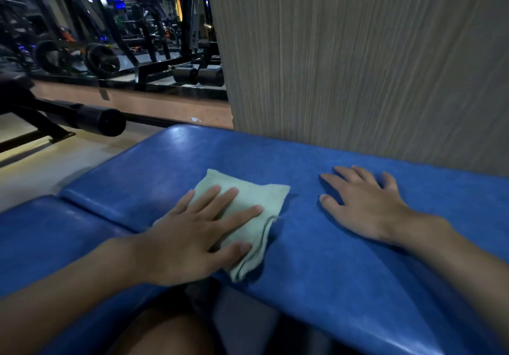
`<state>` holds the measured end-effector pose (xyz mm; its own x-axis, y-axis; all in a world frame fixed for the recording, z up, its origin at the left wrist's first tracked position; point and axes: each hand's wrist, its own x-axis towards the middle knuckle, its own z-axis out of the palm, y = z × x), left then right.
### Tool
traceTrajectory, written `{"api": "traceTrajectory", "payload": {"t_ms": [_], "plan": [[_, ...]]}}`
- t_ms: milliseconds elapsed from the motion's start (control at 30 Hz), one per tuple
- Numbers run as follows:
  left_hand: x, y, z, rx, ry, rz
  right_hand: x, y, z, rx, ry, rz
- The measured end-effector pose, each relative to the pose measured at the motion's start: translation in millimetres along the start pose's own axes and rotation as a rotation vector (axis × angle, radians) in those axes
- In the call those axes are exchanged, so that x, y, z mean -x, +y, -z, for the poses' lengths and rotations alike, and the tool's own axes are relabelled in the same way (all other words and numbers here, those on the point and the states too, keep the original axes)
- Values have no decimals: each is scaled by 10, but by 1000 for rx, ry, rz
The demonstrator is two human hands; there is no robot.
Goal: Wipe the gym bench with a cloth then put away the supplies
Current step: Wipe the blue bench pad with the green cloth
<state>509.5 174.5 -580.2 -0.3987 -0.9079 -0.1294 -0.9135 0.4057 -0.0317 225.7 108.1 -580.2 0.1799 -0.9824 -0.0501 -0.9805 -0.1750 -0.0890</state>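
Your left hand lies flat, fingers spread, on the folded green cloth on the blue bench. Your right hand rests flat and empty beside it, near the wall edge.

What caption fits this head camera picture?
Left hand presses a folded green cloth on the blue gym bench; right hand rests flat beside it.
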Motion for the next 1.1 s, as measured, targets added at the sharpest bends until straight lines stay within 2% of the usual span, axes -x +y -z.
{"api": "traceTrajectory", "payload": {"t_ms": [67, 200, 500, 633, 800, 1100], "plan": [[67, -10, -8, 4, -23, 15, -25, -47, 15, -33, 30, 25], [-199, -58, 38, 33, -59, 32, -69, -107, -77, -27, -38, 51], [-1902, -373, 172, 50, -25, 110, -69, -105, -127, 12, -15, 54], [-2283, -426, 237, 48, -21, 131, -65, -107, -104, 10, -8, 45], [-1897, -424, 134, 58, -26, 111, -67, -116, -105, 0, -23, 21], [-43, -262, 8, 11, -27, 29, -38, -173, -27, 57, -20, 9]]}}
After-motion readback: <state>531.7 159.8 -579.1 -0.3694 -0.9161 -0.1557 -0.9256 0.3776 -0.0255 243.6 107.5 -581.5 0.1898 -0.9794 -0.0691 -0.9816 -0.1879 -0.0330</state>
